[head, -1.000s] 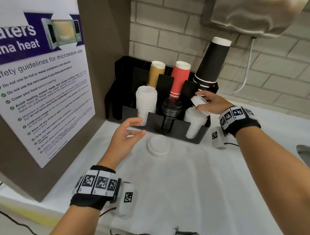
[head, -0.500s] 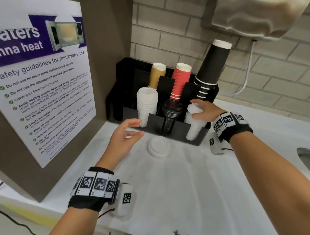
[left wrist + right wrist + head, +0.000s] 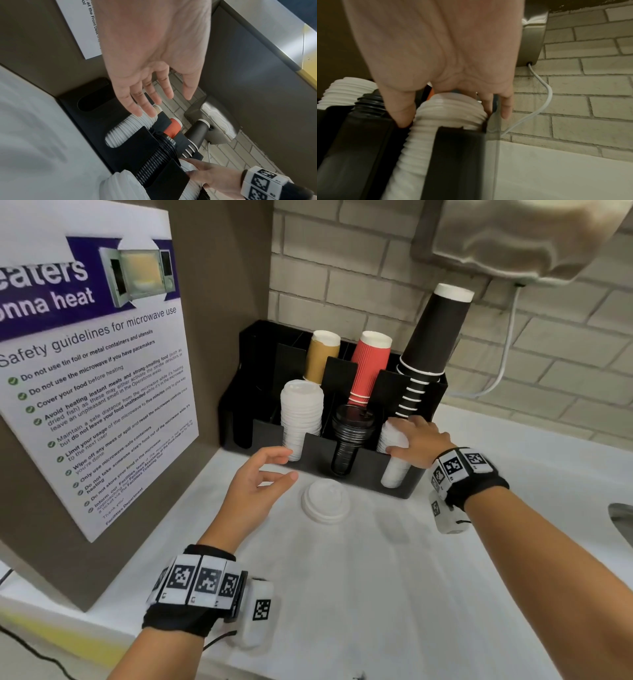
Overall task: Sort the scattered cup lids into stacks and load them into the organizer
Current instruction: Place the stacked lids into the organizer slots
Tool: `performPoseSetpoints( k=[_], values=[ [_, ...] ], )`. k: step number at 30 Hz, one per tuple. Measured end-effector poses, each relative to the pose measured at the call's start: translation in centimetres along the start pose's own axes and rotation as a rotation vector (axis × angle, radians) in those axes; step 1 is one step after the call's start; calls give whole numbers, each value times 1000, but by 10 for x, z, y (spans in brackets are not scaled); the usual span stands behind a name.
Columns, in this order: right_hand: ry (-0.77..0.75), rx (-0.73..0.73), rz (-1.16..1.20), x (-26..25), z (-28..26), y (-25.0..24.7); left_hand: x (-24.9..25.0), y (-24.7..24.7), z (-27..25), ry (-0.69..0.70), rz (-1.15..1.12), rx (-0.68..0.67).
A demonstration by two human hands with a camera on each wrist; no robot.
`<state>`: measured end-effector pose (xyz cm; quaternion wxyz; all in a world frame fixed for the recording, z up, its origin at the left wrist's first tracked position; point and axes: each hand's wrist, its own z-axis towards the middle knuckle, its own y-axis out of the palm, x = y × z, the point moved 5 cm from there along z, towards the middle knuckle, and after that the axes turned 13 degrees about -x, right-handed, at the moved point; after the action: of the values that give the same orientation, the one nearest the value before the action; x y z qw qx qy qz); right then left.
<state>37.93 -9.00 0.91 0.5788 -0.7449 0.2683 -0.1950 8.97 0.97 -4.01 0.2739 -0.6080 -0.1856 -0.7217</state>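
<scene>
R hand (image 3: 416, 440) sits on top of the white stack (image 3: 447, 117) in the organizer's (image 3: 318, 453) front R slot, thumb and fingers curled round it, prob. seating lids level. L hand (image 3: 258, 484) hovers slack, holding nothing, near the loose lid (image 3: 325, 500) on the counter by the organizer's front edge. Only the R wrist cam shows the thumb wedged beside the stack; only the head cam shows the lid.

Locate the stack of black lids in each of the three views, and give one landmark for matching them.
Head: the stack of black lids stands in the organizer's middle front slot.
Left wrist: stack runs diagonally, lower centre.
Right wrist: only its top shows, left of the thumb.
Shared landmark: the right white lid stack, gripped by the right hand, beside it.
</scene>
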Motion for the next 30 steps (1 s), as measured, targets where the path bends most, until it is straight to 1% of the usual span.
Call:
performPoseSetpoints(
  k=[4,6,10,11,12,13,14,15,16,17,18,19,20,21,23,26,30],
  values=[
    [-18,0,-118,2,-4,7,-1,0,-1,-2,2,0],
    [-19,23,-161,1,-8,14,-1,0,-1,-3,10,-1],
    [26,26,-147,-4,-18,25,-2,0,0,-1,16,-4],
    [29,63,-150,-7,-22,22,-2,0,1,0,16,-6],
    [16,147,-150,-12,-27,17,-3,0,1,0,17,-8],
    [-27,263,-131,-19,-34,10,-3,0,2,0,20,-10],
    [-113,370,-74,-30,-40,5,-4,0,3,-1,23,-10],
    [-229,411,15,-43,-45,4,-5,-1,4,-2,22,-10],
    [-348,356,127,-57,-47,6,-7,-1,5,-4,22,-10],
    [-437,232,221,-71,-47,13,-8,-2,5,-6,22,-9],
    [-477,66,259,-84,-46,24,-9,-3,6,-8,21,-8],
    [-474,-99,234,-95,-44,37,-10,-3,6,-9,20,-8],
    [-436,-234,174,-103,-41,50,-11,-3,7,-9,19,-8],
    [-386,-325,112,-108,-38,62,-11,-3,7,-10,19,-9],
    [-302,-408,8,-117,-31,79,-12,-3,6,-12,20,-16],
    [-216,-445,-111,-125,-23,92,-11,-3,5,-16,20,-29],
    [-203,-480,-138,-131,-17,102,-12,-4,3,-20,28,-26]
  ],
)
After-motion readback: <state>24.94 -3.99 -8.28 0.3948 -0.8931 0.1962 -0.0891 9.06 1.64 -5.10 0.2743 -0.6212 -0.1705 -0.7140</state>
